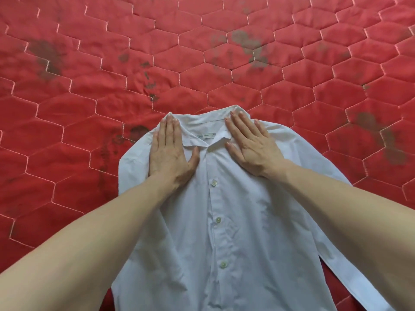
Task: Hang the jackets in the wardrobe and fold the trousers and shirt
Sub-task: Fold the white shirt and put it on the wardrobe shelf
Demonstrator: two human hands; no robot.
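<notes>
A white button-up shirt (215,232) lies front side up on the bed, buttoned, with its collar pointing away from me. My left hand (169,149) presses flat on the shirt's left shoulder beside the collar, fingers straight. On the other side of the collar my right hand (249,142) lies flat on the right shoulder, fingers straight and slightly spread. A long sleeve (350,272) runs down the right side. No jackets or trousers are in view.
A red quilted bed cover (202,52) with a hexagon stitch pattern and dark stains fills the whole view under and around the shirt.
</notes>
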